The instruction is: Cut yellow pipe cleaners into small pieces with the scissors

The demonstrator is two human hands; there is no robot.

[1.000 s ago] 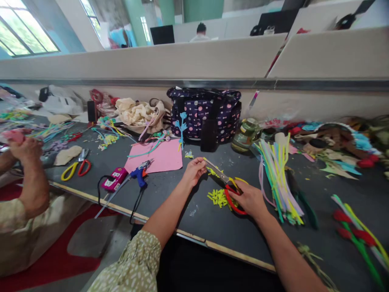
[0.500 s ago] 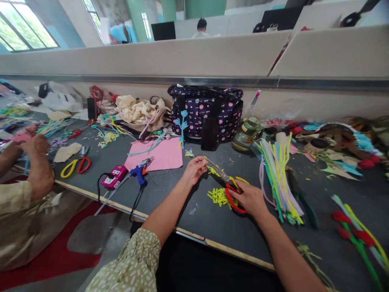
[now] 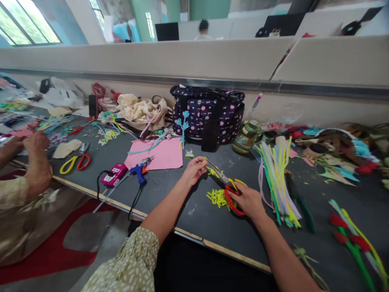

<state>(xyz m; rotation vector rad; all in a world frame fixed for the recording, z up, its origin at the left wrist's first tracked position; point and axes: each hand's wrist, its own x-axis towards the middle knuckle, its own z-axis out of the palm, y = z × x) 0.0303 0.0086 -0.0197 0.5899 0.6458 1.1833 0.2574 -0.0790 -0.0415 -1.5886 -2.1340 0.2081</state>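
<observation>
scissors (image 3: 221, 175) held at left fingertips as little is changed

no clear change is shown at the blades, so no new cut can be confirmed. across the dark bench (image 3: 212, 227), only a co-worker's hands (image 3: 35, 142) have clearly been moved since the earlier frame; the view has been shifted slightly. a patterned bag (image 3: 199, 111) is seen at the back, with a bundle of colored strips (image 3: 278, 182) to the right. the scissors' handles are gripped by the right hand (image 3: 247, 198), above yellow snippets (image 3: 216, 198). the left hand (image 3: 195, 170) is pinched closed, apparently on a yellow sliver (image 3: 206, 159) by the blade tips.
</observation>
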